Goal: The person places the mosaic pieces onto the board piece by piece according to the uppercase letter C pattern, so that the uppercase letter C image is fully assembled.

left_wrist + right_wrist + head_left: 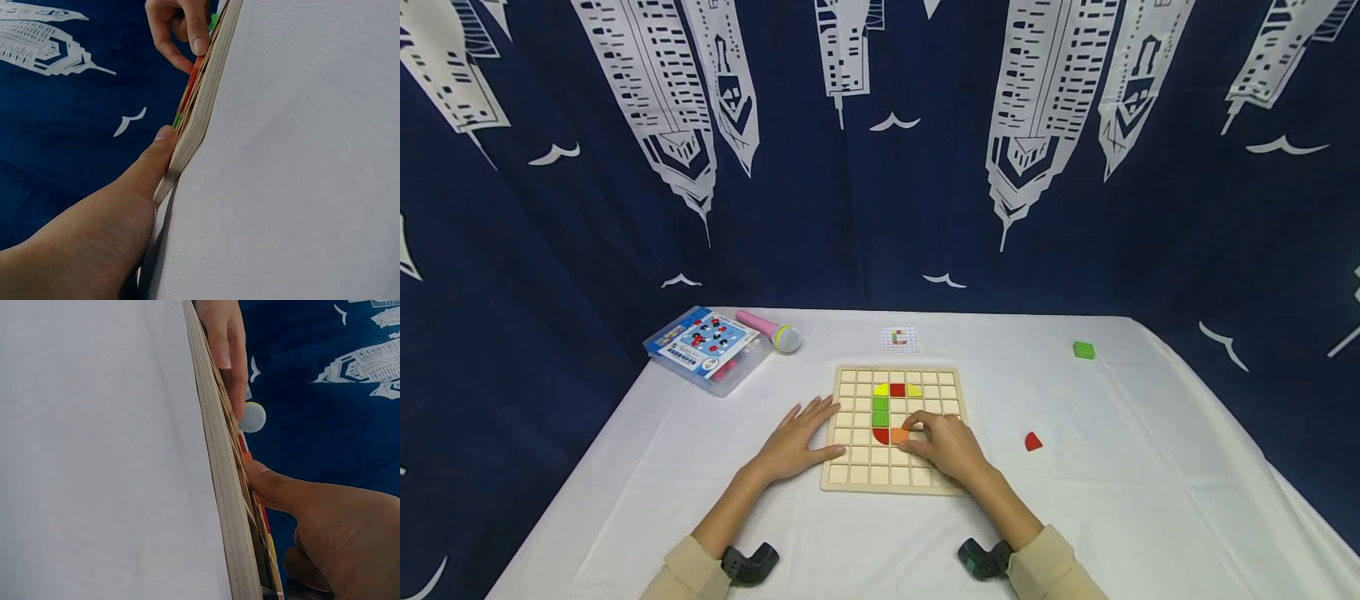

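Note:
A wooden grid board lies on the white table. On it sit two yellow rounded pieces, a red square between them, two green squares and a red quarter-round piece. My right hand pinches an orange square block between thumb and fingers, beside the red quarter-round. In the right wrist view, the thumb touches the orange block at the board's surface. My left hand rests at the board's left edge, fingers extended, its thumb on the rim.
Right of the board lie a red piece and a green block. A small printed pattern card lies behind the board. At the back left are a clear plastic case and a pink toy microphone. A dark blue curtain hangs behind.

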